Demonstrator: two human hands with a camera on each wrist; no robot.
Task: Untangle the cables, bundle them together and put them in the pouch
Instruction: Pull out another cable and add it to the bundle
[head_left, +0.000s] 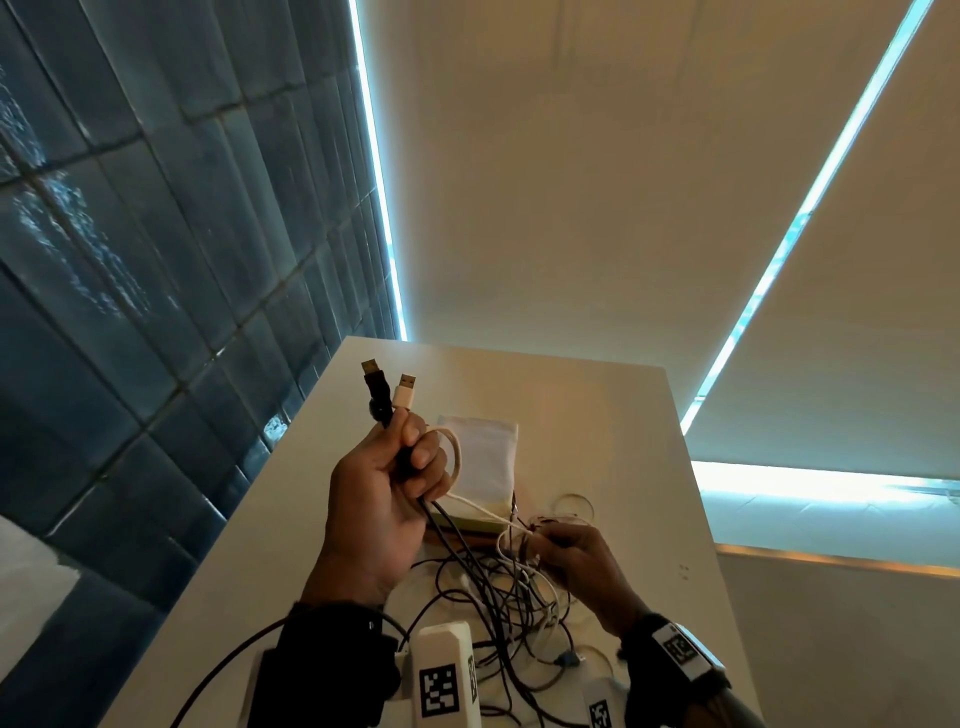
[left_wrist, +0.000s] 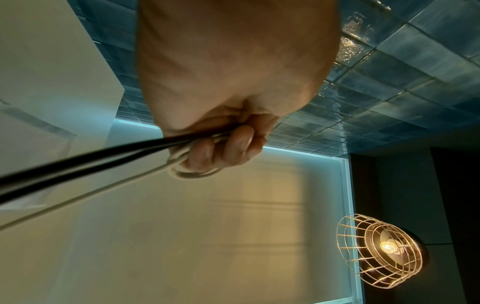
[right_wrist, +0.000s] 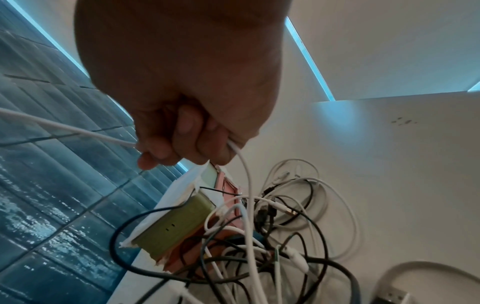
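Note:
My left hand (head_left: 400, 467) is raised above the table and grips a black cable (head_left: 376, 397) and a white cable (head_left: 404, 395), their USB plugs pointing up. The left wrist view shows the same fingers (left_wrist: 228, 148) curled round the black cable (left_wrist: 91, 162) and a white loop (left_wrist: 192, 173). My right hand (head_left: 569, 551) is lower and pinches a white cable (right_wrist: 246, 185) that runs up to the left hand. A tangle of black and white cables (head_left: 509, 608) lies on the table under both hands. The white pouch (head_left: 483, 457) lies behind the hands.
The white table (head_left: 291, 509) is narrow, with a blue tiled wall (head_left: 130, 260) along its left side. Under the pouch sits a green block (right_wrist: 174, 224) on pinkish-orange items (right_wrist: 228, 209). A wire-cage lamp (left_wrist: 376, 251) hangs overhead. Bare tabletop lies to the right (right_wrist: 389, 164).

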